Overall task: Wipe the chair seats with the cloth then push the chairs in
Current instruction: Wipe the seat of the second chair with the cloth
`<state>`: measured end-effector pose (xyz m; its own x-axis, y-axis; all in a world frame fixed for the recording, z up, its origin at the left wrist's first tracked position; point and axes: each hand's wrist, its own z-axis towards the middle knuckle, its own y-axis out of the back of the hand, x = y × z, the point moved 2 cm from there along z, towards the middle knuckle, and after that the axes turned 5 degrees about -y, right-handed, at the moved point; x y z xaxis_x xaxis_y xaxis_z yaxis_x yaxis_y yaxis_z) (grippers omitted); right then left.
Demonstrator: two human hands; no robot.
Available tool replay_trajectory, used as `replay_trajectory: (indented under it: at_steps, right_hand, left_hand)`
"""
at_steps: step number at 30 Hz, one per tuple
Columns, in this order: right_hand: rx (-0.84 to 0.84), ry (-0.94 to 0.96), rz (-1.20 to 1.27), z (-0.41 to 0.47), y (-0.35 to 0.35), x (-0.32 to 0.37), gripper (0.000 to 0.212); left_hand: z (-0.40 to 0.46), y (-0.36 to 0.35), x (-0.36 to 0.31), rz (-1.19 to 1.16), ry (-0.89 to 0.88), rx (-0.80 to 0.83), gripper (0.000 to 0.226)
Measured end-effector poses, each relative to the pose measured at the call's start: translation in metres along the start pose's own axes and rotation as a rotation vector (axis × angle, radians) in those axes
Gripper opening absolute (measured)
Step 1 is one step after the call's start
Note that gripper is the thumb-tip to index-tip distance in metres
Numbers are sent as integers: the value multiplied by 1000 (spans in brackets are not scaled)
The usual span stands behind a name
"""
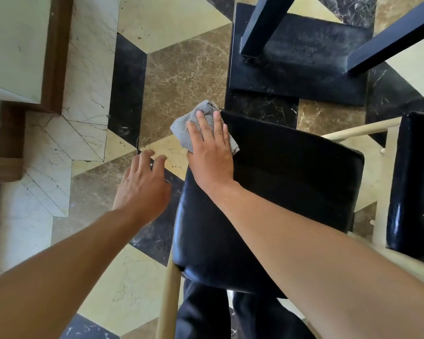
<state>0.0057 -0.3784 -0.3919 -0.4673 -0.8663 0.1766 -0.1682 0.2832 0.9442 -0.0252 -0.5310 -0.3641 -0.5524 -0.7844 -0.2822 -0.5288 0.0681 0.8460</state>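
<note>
- From my head camera, looking straight down: my right hand (209, 152) lies flat, fingers straight and together, pressing the grey cloth (181, 123) onto the far left corner of the black chair seat (279, 192).
- The cloth is bunched under my palm; part of it hangs past the seat's left edge, over the patterned floor (181, 69).
- My left hand (143, 184) hovers off the seat to the left, above the floor, fingers loosely spread and holding nothing. It touches neither the chair nor the cloth.
- The seat runs from just in front of my legs away toward the dark table base (299, 77), and most of its unwiped-looking surface lies to the right of, and nearer to me than, my right hand. So I judge the next stroke should draw the cloth back toward me or sweep it right across the padding.
- My right hand is the one on the job; the left is nearer the pale wooden chair frame (168, 285) at the seat's near left corner, and could steady it or help push later.
- A second black seat (416, 182) sits just beside this one on the right, partly cut off by the picture edge. I take it that it is waiting for its turn.
- Pushing in would go away from me, toward the table base ahead; the wiping does not look finished yet.
</note>
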Motion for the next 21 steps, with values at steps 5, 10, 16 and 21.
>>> replay_trajectory:
  at_steps: [5, 10, 16, 21]
  right_hand:
    - [-10, -24, 46, -18, -1, -15, 67]
    - [-18, 26, 114, -30, -2, -38, 69]
    - [-36, 11, 208, -52, -1, -90, 66]
    - [-67, -23, 242, -72, 4, -145, 68]
  left_hand:
    - [-2, 8, -16, 37, -11, 9, 57]
    - [6, 13, -42, 71, -51, -3, 55]
    - [26, 14, -97, -1, -78, -43, 52]
    - [26, 3, -138, -9, -73, -16, 51]
